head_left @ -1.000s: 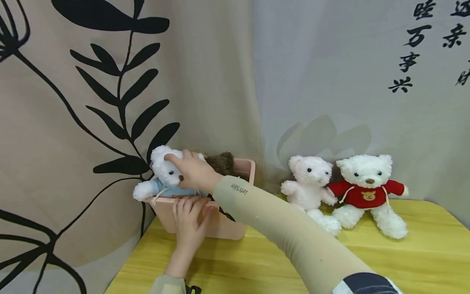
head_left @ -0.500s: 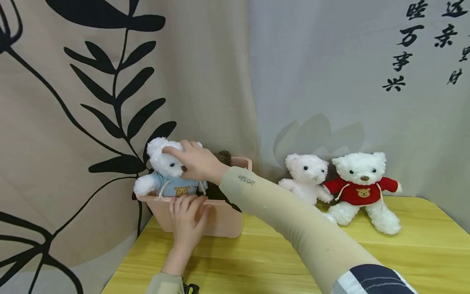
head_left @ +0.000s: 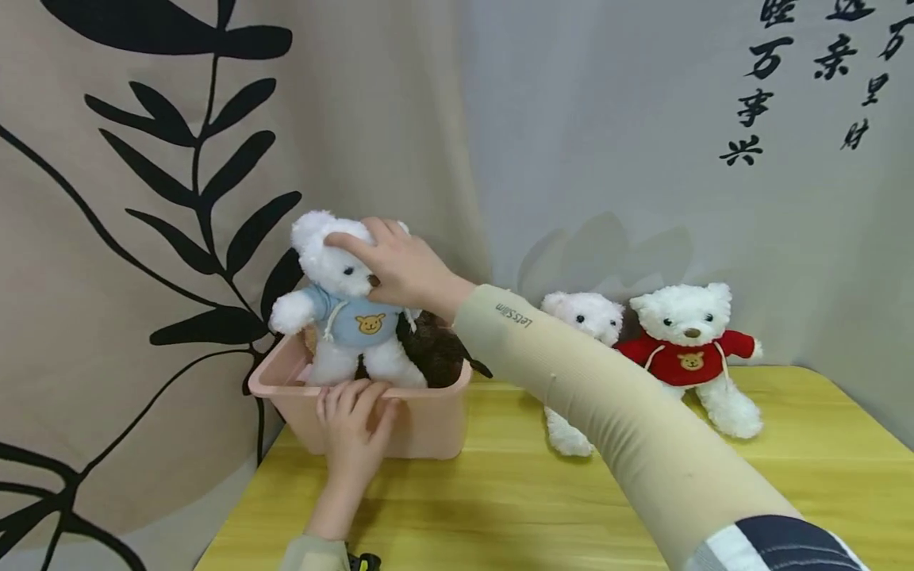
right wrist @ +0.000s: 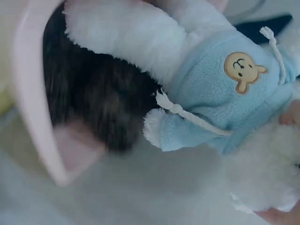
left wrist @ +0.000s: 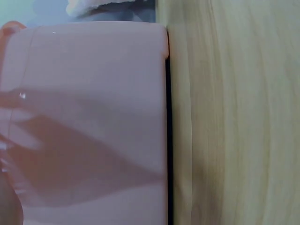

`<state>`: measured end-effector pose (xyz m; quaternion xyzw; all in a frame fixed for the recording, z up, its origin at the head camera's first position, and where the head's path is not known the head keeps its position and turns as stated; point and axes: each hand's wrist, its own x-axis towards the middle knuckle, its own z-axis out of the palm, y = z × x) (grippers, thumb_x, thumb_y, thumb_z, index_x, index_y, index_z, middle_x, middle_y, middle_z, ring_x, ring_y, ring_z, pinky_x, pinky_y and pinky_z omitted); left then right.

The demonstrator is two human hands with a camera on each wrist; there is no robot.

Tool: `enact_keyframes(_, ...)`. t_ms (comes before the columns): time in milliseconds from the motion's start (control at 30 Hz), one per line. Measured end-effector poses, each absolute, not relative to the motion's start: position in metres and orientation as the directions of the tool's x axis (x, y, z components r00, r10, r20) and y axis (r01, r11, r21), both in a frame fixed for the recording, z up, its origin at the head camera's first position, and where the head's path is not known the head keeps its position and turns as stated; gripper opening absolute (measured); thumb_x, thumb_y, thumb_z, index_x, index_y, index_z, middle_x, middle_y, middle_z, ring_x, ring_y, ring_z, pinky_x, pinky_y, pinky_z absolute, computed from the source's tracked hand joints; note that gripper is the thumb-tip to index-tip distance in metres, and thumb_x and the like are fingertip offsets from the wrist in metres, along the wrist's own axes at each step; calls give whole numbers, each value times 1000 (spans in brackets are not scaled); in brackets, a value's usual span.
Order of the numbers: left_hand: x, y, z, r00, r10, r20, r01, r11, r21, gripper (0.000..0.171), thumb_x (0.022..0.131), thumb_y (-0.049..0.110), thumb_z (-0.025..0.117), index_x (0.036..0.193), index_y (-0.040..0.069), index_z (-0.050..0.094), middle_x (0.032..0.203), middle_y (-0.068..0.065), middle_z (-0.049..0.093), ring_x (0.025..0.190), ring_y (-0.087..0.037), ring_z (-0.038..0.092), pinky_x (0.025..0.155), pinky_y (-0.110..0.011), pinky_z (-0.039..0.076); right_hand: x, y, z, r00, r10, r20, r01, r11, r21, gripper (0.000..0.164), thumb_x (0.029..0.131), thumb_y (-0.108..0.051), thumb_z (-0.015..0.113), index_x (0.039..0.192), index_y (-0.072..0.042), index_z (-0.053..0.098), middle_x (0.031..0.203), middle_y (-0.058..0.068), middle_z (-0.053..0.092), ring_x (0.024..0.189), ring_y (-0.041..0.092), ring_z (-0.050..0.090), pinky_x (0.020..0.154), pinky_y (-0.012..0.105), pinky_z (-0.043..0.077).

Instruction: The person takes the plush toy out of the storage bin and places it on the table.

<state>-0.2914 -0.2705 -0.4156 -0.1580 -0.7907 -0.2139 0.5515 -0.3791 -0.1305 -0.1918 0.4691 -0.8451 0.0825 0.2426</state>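
Note:
My right hand (head_left: 407,266) grips a white teddy bear (head_left: 367,357) by its head, thumb across the forehead. The bear wears a light blue hoodie (right wrist: 211,89) with a bear-face patch and white drawstrings. It hangs upright over a pink bin (head_left: 428,424), its feet overlapping the front rim in the head view. Part of its face is hidden behind my fingers. My left hand (head_left: 355,428) holds the bin's front rim, with the thumb against the outer wall. Dark brown plush fur (head_left: 439,353) shows inside the bin, beside the bear's legs.
Two more white bears sit at the right of the wooden table (head_left: 457,507): a plain one (head_left: 571,432), partly behind my right forearm, and one in a red hoodie (head_left: 693,361). A patterned curtain (head_left: 378,119) hangs right behind the bin.
My right hand has lifted the blue-hoodie bear upward, so its belly patch and legs now show above the rim. My left hand stays on the bin. The head view has turned slightly right.

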Motion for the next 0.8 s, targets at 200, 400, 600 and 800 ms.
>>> enact_keyframes(200, -293, -270, -417, -331, 13, 943, 499, 851, 164, 38, 96, 47, 54, 102, 13, 70, 99, -10, 61, 98, -35, 51, 95, -66, 22, -391, -75, -151, -480, -671, 565, -790, 611, 55, 80, 83, -31, 75, 149, -33, 31, 144, 15, 36, 128, 30, 39, 86, 42, 48)
enact_keyframes(400, -293, -270, -419, -348, -5, 938, 500, 845, 190, 39, 95, 49, 54, 102, 15, 70, 100, -10, 62, 100, -36, 50, 98, -66, 20, -400, -6, -120, -496, -591, 636, -743, 668, 40, 77, 80, -23, 76, 145, -30, 36, 140, 19, 38, 126, 32, 40, 88, 47, 47)
enact_keyframes(600, -285, -274, -421, -397, -15, 918, 476, 851, 220, 42, 95, 51, 53, 102, 13, 69, 100, -11, 61, 102, -36, 49, 102, -65, 17, -401, 61, -108, -544, -525, 655, -671, 741, 36, 76, 78, -15, 73, 143, -27, 37, 137, 20, 41, 124, 35, 42, 89, 53, 44)
enact_keyframes(800, -287, -268, -417, -384, -10, 923, 499, 839, 217, 46, 96, 53, 51, 101, 11, 69, 99, -13, 61, 100, -39, 49, 100, -65, 17, -389, 129, -100, -631, -437, 641, -562, 827, 11, 78, 78, -18, 74, 145, -26, 35, 138, 22, 39, 125, 39, 40, 92, 60, 41)
